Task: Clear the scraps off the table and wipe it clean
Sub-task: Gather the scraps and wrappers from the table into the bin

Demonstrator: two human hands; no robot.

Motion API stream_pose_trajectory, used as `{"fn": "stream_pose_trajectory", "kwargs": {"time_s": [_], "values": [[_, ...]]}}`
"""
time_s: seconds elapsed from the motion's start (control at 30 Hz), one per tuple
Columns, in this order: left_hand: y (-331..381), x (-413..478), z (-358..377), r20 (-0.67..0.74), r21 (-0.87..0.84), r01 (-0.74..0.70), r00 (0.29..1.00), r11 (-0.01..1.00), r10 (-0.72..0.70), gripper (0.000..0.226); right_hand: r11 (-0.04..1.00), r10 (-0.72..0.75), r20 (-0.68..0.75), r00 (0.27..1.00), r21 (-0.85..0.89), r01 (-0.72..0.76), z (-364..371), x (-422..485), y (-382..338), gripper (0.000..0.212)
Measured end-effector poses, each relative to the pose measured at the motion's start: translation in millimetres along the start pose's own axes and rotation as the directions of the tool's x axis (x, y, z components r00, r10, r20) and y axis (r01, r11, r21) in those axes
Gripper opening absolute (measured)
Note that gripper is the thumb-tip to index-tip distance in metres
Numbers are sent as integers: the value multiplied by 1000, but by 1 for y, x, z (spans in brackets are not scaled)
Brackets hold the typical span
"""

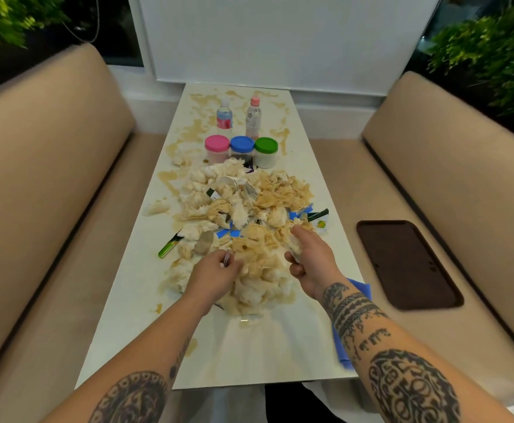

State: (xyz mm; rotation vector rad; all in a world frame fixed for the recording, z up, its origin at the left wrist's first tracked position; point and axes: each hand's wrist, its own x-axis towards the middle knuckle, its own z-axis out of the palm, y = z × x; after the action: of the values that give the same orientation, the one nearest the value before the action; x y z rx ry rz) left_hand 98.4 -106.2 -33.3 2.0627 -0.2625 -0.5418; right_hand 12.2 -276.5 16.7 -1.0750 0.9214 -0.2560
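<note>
Long white bench (pixel 258 355) is seen running away between two beige booth seats (pixel 51 166); brown spill stains are spread along its far end and left edge. A dark tray (pixel 408 264) is laid on the right seat, just beside the bench's right edge. The scraps (pixel 243 209), a big pile of crumpled, stained tissue with wrappers mixed in, are heaped across the middle of the bench from left edge to right edge. A blue cloth (pixel 359 291) is partly hidden under the right forearm at the near right edge. Two bottles (pixel 240 117) are stood near the far end, three lidded tubs (pixel 242 151) in a row just behind the pile. A green wrapper (pixel 170 247) is lying by the left edge.

Left hand (pixel 213 273): fingers curled on the near side of the pile, a small purplish item seemingly pinched. Right hand (pixel 307 261): grip clamped on a wad of tissue.

Step judged: gathering scraps. Best done if the pile is raked together from both sides, soggy pieces lifted rather than dragged through the spill, and bottles and tubs kept upright before the cloth is used.
</note>
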Motion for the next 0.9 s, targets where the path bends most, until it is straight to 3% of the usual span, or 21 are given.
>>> {"fn": "stream_pose_trajectory", "kwargs": {"time_s": [0.07, 0.17, 0.23, 0.37, 0.53, 0.63, 0.7, 0.9], "values": [[5, 1, -15, 18, -131, 38, 999, 991, -36, 28, 1000, 10, 12, 1000, -5, -10, 8, 0, 1, 13], [9, -1, -37, 26, -424, 121, 992, 897, -122, 25, 999, 27, 45, 999, -18, -26, 24, -3, 6, 15], [8, -4, -48, 8, -508, 108, 993, 854, -120, 25, 995, 10, 97, 995, -100, 0, 36, -8, 9, 10], [7, -9, -62, -33, -532, 45, 997, 846, -74, 15, 944, -13, 198, 980, -321, 77, 56, -17, 17, 15], [5, -14, -71, -52, -569, 51, 994, 821, -97, 10, 908, -9, 299, 954, -398, 134, 76, -27, 25, 32], [2, -18, -77, -11, -603, 80, 994, 794, -108, 20, 834, 24, 394, 919, -515, 199, 87, -33, 30, 32], [-3, -16, -79, 7, -609, 91, 994, 788, -109, 25, 829, 17, 425, 905, -512, 225, 96, -34, 34, 21], [-15, -18, -88, 31, -546, 149, 987, 825, -157, 34, 852, 41, 506, 861, -468, 235, 128, -27, 40, 24]]}}
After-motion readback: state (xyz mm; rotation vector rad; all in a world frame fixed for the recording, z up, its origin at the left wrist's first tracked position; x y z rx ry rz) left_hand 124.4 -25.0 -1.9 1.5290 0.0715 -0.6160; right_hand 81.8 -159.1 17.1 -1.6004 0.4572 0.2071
